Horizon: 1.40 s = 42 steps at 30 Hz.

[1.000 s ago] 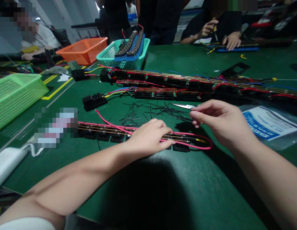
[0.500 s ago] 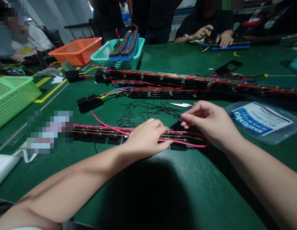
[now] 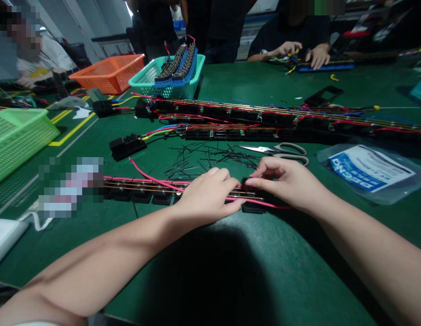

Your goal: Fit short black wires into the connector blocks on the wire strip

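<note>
A long black strip of linked blocks (image 3: 138, 197), with copper-coloured rods along its top, lies across the green table in front of me. A red wire (image 3: 152, 179) runs along it and bends around near its right end. My left hand (image 3: 208, 192) lies over the strip, fingers on the far side and thumb on the near side, gripping it and the wire. Just right of it, my right hand (image 3: 281, 181) is closed in a pinch over the strip's far edge. Its fingers hold a thin black cable tie, mostly hidden now. Loose black cable ties (image 3: 213, 156) are scattered behind the strip.
Scissors (image 3: 292, 148) lie behind my right hand, and a labelled plastic bag (image 3: 373, 167) lies to the right. Longer wired strips (image 3: 237, 111) stretch across behind. Green (image 3: 20, 136), orange (image 3: 111, 72) and teal (image 3: 142, 77) baskets stand left and back. A co-worker's hands (image 3: 305, 54) work opposite.
My right hand has moved left and slightly down, closer to the strip and my left hand. The scissors' handles are now uncovered. My left hand stays in place.
</note>
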Available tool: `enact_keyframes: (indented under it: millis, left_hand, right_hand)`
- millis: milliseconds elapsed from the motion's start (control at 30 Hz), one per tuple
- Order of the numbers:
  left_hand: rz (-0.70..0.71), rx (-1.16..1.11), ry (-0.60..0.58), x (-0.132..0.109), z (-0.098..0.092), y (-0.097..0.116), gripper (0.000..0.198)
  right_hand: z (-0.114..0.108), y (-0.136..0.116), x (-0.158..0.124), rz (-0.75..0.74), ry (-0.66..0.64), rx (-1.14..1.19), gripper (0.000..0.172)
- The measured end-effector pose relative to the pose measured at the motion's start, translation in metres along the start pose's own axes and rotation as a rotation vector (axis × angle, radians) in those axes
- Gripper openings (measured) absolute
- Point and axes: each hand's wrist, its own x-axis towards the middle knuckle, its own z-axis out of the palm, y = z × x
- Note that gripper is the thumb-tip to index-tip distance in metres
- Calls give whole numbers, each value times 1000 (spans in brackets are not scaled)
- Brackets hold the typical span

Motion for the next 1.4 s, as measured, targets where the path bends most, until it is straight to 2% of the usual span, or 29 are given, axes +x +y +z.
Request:
enact_keyframes:
  millis: [200,433,733,1100,1400]
  left_hand:
    - [3,68,-1,0,-1,2,38]
    - [68,178,45,-4,6,4,35]
    - [81,41,191,-9,15,14,23]
    - [132,98,27,-9,16,15,25]
    - [180,180,58,-10,18,15,23]
  right_hand:
    - [1,-1,-1,-16,-84,-45,28]
    - [2,3,1,0,-85,13,28]
    - [2,6,2,55,-86,85,34]
    - [2,7,2,25,-92,73,29]
    - [3,8,2,35,-95,77,28]
